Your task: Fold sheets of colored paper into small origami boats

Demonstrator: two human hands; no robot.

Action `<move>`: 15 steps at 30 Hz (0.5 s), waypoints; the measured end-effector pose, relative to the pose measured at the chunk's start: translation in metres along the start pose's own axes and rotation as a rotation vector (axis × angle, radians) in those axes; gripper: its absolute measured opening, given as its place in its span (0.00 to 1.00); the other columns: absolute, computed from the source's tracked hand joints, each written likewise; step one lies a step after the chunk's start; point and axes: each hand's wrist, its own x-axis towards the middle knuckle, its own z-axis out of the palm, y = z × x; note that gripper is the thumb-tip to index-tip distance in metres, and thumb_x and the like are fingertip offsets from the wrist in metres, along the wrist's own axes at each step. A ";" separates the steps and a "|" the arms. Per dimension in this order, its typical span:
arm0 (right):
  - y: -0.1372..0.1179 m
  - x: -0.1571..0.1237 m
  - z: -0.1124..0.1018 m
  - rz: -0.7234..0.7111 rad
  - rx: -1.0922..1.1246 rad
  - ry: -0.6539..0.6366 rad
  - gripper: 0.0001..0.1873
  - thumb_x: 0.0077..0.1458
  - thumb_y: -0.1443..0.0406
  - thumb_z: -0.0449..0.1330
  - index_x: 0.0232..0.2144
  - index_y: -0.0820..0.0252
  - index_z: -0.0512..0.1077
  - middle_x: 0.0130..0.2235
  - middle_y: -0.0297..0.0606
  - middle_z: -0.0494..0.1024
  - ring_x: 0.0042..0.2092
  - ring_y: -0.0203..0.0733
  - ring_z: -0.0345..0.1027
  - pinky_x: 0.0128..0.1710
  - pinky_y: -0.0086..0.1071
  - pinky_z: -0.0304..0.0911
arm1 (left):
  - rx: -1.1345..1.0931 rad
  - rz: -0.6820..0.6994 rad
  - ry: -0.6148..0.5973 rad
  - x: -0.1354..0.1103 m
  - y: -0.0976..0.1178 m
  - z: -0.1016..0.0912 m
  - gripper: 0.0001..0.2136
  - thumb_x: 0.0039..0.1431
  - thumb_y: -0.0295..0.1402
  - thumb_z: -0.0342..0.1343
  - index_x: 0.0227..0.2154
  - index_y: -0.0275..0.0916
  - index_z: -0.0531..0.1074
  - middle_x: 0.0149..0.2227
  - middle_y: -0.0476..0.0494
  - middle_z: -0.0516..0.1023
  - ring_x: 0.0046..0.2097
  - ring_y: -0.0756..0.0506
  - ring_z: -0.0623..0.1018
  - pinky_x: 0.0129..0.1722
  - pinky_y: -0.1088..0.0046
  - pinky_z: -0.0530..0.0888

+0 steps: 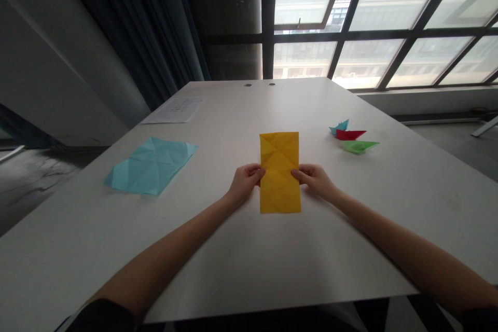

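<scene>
A yellow sheet of folded paper, a tall rectangle with crease lines across it, is held up in front of me above the white table. My left hand pinches its left edge near the middle, thumb on the near face. On the opposite edge, my right hand grips it the same way. The fingers behind the paper are partly hidden.
A creased light blue paper sheet lies on the white table at left. Farther back are printed sheets. At right sit small folded paper boats: blue, red and green.
</scene>
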 end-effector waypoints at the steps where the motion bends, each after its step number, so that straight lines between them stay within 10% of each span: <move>1: 0.001 0.000 0.000 -0.002 0.023 -0.006 0.16 0.45 0.54 0.60 0.33 0.60 0.72 0.30 0.36 0.77 0.33 0.41 0.71 0.33 0.34 0.67 | -0.003 0.002 0.000 0.000 -0.001 0.000 0.15 0.41 0.39 0.62 0.30 0.32 0.73 0.25 0.45 0.76 0.25 0.51 0.73 0.24 0.77 0.70; 15: 0.000 -0.003 -0.007 0.112 0.228 -0.011 0.09 0.44 0.64 0.56 0.29 0.59 0.75 0.33 0.37 0.77 0.33 0.38 0.70 0.32 0.30 0.65 | -0.125 -0.059 -0.079 -0.001 0.004 -0.002 0.07 0.42 0.29 0.53 0.23 0.32 0.74 0.24 0.45 0.75 0.25 0.52 0.72 0.24 0.77 0.70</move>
